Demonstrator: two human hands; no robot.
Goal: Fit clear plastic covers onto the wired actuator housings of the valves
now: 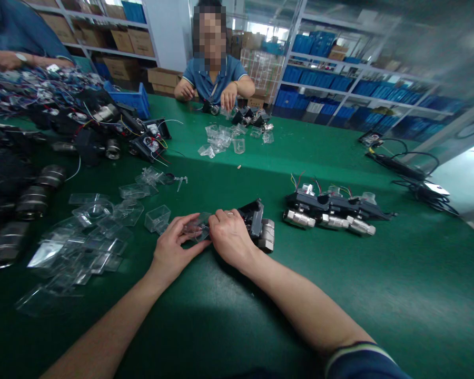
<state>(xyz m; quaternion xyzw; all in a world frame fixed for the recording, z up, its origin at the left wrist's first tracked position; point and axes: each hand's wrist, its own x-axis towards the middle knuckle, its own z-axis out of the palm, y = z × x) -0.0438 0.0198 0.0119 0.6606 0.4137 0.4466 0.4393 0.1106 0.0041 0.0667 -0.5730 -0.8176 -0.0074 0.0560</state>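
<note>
My left hand (177,245) grips a clear plastic cover (195,227) between thumb and fingers, low over the green table. Pressed close against the cover's right side is my right hand (231,234), its fingers curled; the fingertips and whatever they pinch are hidden. Just beyond the right hand, partly covered by it, lies a black housing (253,217) with a metal valve body (267,235). Another clear plastic cover (158,218) rests left of my left hand, and a heap of such covers (90,242) spreads farther left.
On the right stands a row of valve assemblies (332,208) with loose wires. More black and metal assemblies (35,195) crowd the left. A co-worker (213,79) handles parts across the table; another person (27,37) is far left. Black cables (411,171) lie at the right edge.
</note>
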